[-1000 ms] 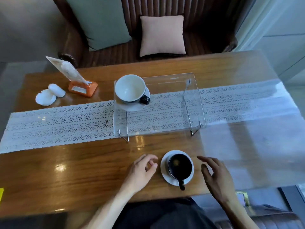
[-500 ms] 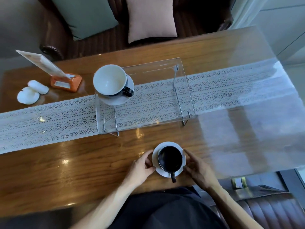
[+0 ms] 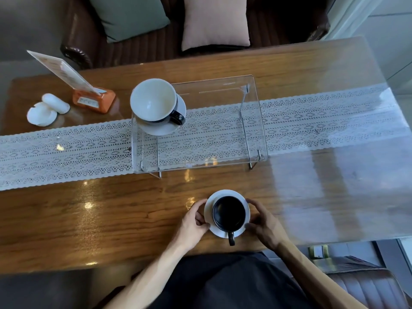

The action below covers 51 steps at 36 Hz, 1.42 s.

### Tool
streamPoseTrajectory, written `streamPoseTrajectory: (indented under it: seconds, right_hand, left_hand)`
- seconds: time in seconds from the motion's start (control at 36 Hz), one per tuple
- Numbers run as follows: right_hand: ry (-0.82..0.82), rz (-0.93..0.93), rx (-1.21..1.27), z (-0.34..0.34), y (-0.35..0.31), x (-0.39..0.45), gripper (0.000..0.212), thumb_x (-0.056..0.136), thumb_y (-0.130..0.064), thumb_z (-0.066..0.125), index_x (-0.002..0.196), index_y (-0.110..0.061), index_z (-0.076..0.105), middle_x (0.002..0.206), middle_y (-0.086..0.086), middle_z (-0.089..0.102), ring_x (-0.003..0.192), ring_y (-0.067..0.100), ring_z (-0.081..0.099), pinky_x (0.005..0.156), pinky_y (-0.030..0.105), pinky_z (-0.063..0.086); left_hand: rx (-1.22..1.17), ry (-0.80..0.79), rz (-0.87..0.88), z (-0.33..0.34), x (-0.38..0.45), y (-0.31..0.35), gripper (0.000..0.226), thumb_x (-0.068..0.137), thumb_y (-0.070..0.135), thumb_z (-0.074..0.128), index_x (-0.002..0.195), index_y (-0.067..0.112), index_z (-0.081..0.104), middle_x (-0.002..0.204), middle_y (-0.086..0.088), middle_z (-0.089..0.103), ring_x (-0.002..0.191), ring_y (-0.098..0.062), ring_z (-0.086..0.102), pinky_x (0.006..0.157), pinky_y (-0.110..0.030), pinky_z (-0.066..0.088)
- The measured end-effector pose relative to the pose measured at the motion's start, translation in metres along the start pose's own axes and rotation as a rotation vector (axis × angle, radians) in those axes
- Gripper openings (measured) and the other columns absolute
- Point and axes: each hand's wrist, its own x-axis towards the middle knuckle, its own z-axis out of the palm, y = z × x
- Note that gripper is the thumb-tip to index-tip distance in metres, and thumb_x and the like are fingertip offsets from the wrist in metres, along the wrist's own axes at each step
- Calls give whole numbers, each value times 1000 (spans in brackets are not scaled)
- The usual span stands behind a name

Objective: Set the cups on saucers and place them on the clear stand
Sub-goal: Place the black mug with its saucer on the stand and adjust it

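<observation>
Your left hand point(image 3: 193, 225) and right hand point(image 3: 263, 224) each have a curled grip on opposite rims of the white saucer point(image 3: 227, 233) carrying the black cup point(image 3: 229, 213), on the table point(image 3: 111, 219) at 6 o'clock. At 11 o'clock the white cup point(image 3: 153, 99) sits on its saucer point(image 3: 162, 129) on the clear stand point(image 3: 214, 121).

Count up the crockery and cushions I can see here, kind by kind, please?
Cups: 2, the white-lined cup on the clear stand and the black cup near the hands
Saucers: 2, the stand saucer and the near saucer
Cushions: 2, the green cushion and the pink cushion
Total: 6
</observation>
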Motion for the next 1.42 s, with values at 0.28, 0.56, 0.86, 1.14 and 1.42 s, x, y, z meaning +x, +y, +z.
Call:
streamPoseTrajectory:
  seconds: [0.28,0.56,0.86,1.14,1.42]
  right_hand:
    - [1,-18,78,1,-4,-7,72,76,-12,74,133,-47,48,75,-3,74,79,7,69,81,35,55]
    - [3,-112,153,-9,-36,-24,70,70,-11,73,122,-54,52,72,3,71,76,17,69,85,47,56]
    - [12,-218,104,-37,-75,-50,72,72,-14,78,126,-54,50,71,0,70,64,7,62,64,15,45]
    - [47,-308,163,-63,-117,-53,69,73,-4,79,115,-54,57,65,5,66,58,7,57,58,11,43]
    - [67,-305,275,-86,-154,-12,65,76,6,73,115,-45,63,60,-1,62,59,9,62,64,26,60]
  left_hand:
    - [-79,40,-7,-7,-7,13,70,71,-1,71,127,38,56,75,3,55,72,-9,55,73,-28,53]
    - [-182,81,40,-42,-33,46,69,71,-7,71,120,40,60,72,-2,52,63,-5,50,65,-17,46]
    - [-235,85,110,-74,-63,94,70,69,-11,72,120,36,61,69,0,52,66,-13,50,70,-25,46]
    - [-229,94,200,-96,-55,124,73,71,-9,73,123,40,58,74,-6,56,79,-29,58,81,-27,46]
    - [-290,217,237,-103,-17,155,71,74,-11,66,120,43,58,70,0,53,69,-13,56,79,-36,53]
